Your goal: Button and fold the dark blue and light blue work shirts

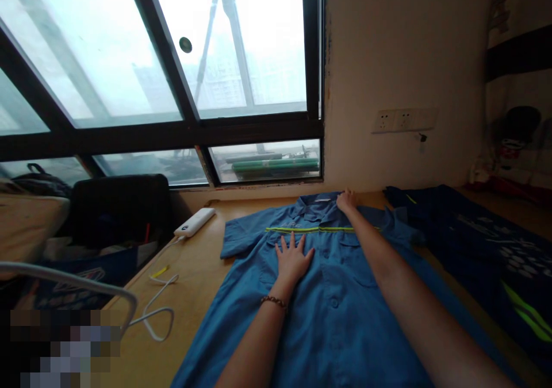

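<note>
A blue short-sleeved work shirt (328,296) with a yellow-green stripe across the chest lies flat, front up, on a wooden surface (194,284). My left hand (293,258) rests flat on the shirt's chest with fingers spread, a braided bracelet on its wrist. My right hand (346,199) reaches far forward to the collar, its fingers closed on the collar fabric.
A dark navy garment (483,244) with green marks lies to the right of the shirt. A white power bank (195,222) with a white cable (157,304) lies at the left. A black bag (118,210) stands beyond the left edge. A window and a wall with sockets (403,120) are behind.
</note>
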Demonstrator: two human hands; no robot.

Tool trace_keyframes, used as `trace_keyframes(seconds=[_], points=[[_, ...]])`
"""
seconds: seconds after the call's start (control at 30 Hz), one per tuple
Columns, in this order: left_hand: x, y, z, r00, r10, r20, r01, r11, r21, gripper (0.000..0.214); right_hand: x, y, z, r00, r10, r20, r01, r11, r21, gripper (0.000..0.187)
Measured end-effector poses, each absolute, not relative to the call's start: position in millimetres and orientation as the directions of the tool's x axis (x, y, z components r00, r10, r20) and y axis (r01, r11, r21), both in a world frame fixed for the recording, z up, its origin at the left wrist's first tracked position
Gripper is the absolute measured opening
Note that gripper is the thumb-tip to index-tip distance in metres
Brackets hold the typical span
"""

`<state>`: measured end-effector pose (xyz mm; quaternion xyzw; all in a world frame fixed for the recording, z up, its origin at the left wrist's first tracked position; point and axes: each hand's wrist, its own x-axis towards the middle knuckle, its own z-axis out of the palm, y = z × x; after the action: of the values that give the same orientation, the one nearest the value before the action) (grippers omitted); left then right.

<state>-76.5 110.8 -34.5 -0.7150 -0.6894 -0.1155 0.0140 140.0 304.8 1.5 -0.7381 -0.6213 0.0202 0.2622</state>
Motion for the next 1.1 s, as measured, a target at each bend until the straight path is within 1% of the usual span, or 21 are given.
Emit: trace_keyframes(seconds=[0.13, 0.2, 0.3, 0.37, 0.4, 0.43, 0.5, 0.57, 0.6, 0.67, 0.73, 0.8, 0.83, 0.9, 0.97, 1.0, 1.1], points=[[-76, 112, -36, 0.026, 0.981, 0.192, 0.988, -0.054, 0.146, 0.068, 132, 308, -7, 0.233, 0.927, 0.293, 0.912, -0.104, -0.398, 0.056], [-76, 112, -37, 0.022, 0.980, 0.196, 0.987, -0.052, 0.150, 0.069, 129, 307, -8, 0.246, 0.922, 0.299, 0.908, -0.112, -0.403, 0.058], [-76, 113, -37, 0.021, 0.980, 0.197, 0.987, -0.051, 0.150, 0.069, 117, 295, -9, 0.324, 0.856, 0.404, 0.898, -0.144, -0.415, 0.059], [-76, 113, -37, 0.019, 0.982, 0.190, 0.988, -0.048, 0.148, 0.069, 104, 282, -15, 0.394, 0.796, 0.460, 0.883, -0.190, -0.428, 0.066], [-76, 113, -37, 0.017, 0.982, 0.187, 0.988, -0.046, 0.149, 0.069, 97, 275, -19, 0.419, 0.780, 0.465, 0.876, -0.213, -0.432, 0.071], [-75, 113, -37, 0.015, 0.983, 0.185, 0.988, -0.044, 0.151, 0.069, 92, 268, -24, 0.423, 0.789, 0.445, 0.874, -0.227, -0.430, 0.075], [-75, 112, -37, 0.012, 0.983, 0.181, 0.987, -0.041, 0.158, 0.069, 85, 258, -32, 0.336, 0.880, 0.335, 0.896, -0.188, -0.402, 0.078], [-75, 112, -36, 0.010, 0.985, 0.173, 0.985, -0.039, 0.167, 0.070, 86, 252, -34, 0.175, 0.966, 0.189, 0.919, -0.092, -0.383, 0.071], [-75, 112, -36, 0.006, 0.986, 0.169, 0.985, -0.035, 0.169, 0.070, 89, 251, -32, 0.103, 0.985, 0.138, 0.924, -0.044, -0.380, 0.065], [-75, 113, -35, -0.008, 0.987, 0.162, 0.985, -0.019, 0.169, 0.069, 99, 248, -24, 0.040, 0.991, 0.130, 0.926, 0.012, -0.376, 0.054], [-75, 113, -35, -0.026, 0.988, 0.153, 0.986, 0.001, 0.164, 0.069, 112, 238, -16, 0.046, 0.983, 0.175, 0.932, 0.021, -0.362, 0.049], [-75, 113, -35, -0.039, 0.989, 0.145, 0.986, 0.015, 0.164, 0.069, 126, 218, -13, 0.075, 0.972, 0.221, 0.938, 0.007, -0.348, 0.048], [-75, 113, -36, -0.046, 0.989, 0.143, 0.986, 0.021, 0.166, 0.069, 134, 206, -16, 0.110, 0.964, 0.242, 0.943, -0.024, -0.332, 0.049], [-74, 111, -36, -0.063, 0.988, 0.141, 0.985, 0.039, 0.167, 0.069, 151, 181, -25, 0.220, 0.937, 0.270, 0.947, -0.140, -0.288, 0.054], [-73, 110, -33, -0.080, 0.987, 0.142, 0.985, 0.056, 0.163, 0.069, 169, 162, -37, 0.312, 0.917, 0.250, 0.936, -0.251, -0.247, 0.062], [-73, 110, -29, -0.081, 0.986, 0.147, 0.986, 0.057, 0.159, 0.069, 176, 155, -42, 0.331, 0.918, 0.220, 0.931, -0.280, -0.233, 0.066], [-69, 115, -13, -0.073, 0.987, 0.140, 0.988, 0.052, 0.147, 0.068, 187, 148, -50, 0.306, 0.942, 0.137, 0.937, -0.272, -0.219, 0.072]])
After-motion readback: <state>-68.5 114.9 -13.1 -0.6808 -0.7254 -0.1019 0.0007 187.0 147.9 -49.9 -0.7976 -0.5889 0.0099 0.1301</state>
